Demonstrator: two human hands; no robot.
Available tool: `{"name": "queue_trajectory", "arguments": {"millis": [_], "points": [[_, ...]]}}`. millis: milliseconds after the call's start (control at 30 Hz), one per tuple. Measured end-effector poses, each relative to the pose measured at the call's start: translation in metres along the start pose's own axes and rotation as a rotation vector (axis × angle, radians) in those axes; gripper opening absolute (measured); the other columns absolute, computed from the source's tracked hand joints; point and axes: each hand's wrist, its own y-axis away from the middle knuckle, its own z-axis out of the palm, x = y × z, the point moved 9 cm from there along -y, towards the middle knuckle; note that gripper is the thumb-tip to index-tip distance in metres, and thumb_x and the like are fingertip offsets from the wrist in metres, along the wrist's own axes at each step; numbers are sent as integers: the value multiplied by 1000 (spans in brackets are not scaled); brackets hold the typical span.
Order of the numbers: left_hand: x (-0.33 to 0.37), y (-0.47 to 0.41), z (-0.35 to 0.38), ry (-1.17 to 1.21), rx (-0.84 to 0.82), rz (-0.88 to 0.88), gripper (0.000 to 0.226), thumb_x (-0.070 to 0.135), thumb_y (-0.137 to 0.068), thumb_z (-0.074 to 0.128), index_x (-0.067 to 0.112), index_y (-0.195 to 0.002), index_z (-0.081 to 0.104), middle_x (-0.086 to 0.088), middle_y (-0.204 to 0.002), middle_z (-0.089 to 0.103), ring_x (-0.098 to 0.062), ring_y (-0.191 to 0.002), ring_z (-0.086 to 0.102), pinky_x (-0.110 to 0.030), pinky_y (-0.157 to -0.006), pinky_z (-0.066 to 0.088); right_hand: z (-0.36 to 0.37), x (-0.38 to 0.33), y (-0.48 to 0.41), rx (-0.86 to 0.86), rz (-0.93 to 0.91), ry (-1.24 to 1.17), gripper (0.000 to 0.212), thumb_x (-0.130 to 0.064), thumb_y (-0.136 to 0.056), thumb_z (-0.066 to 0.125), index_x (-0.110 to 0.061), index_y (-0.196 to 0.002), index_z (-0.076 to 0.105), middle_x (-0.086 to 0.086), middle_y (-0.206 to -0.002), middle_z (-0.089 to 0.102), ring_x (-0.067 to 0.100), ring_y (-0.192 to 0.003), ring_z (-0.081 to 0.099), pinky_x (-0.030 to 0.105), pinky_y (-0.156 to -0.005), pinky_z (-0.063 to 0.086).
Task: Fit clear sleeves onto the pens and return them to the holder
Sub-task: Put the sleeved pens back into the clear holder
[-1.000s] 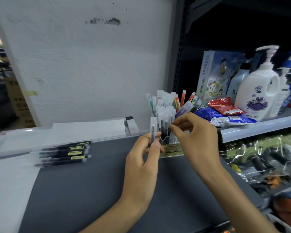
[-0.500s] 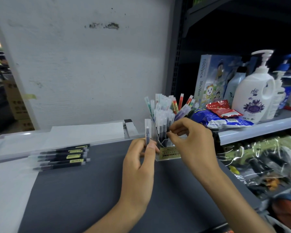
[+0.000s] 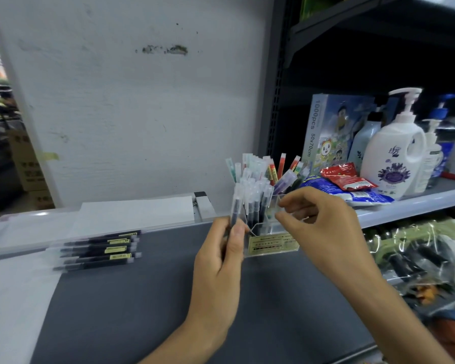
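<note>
Well left of the holder [image 3: 271, 241]: a row of dark pens [image 3: 97, 249] lies flat, side by side, on the grey bench [image 3: 142, 311]. Just left of the holder: left hand [image 3: 218, 261], thumb and fingers clamped on one upright sleeved pen [image 3: 235, 206], its top level with the pens packed in the holder. Holder is clear, crowded with upright pens, yellow label on its front. At the holder's right rim: right hand [image 3: 323, 224], fingers curled, tips close together; cannot tell whether they pinch anything. Right of the holder: shelf [image 3: 415, 206] with a white pump bottle [image 3: 394, 158].
</note>
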Motion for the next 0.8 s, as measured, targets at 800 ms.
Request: {"name": "queue_trajectory", "arguments": {"millis": [800], "points": [[1,2,3,-226,-26,70,21,40,-101,54,47,-120,59,20,-122,60,-6,-115,61,-28,-92,51,-28,-35,2,18,-154,-389,19,-10,-99,68,-24,-112,71,-5,-91,79,12,-85,76,25,-80,61]]}}
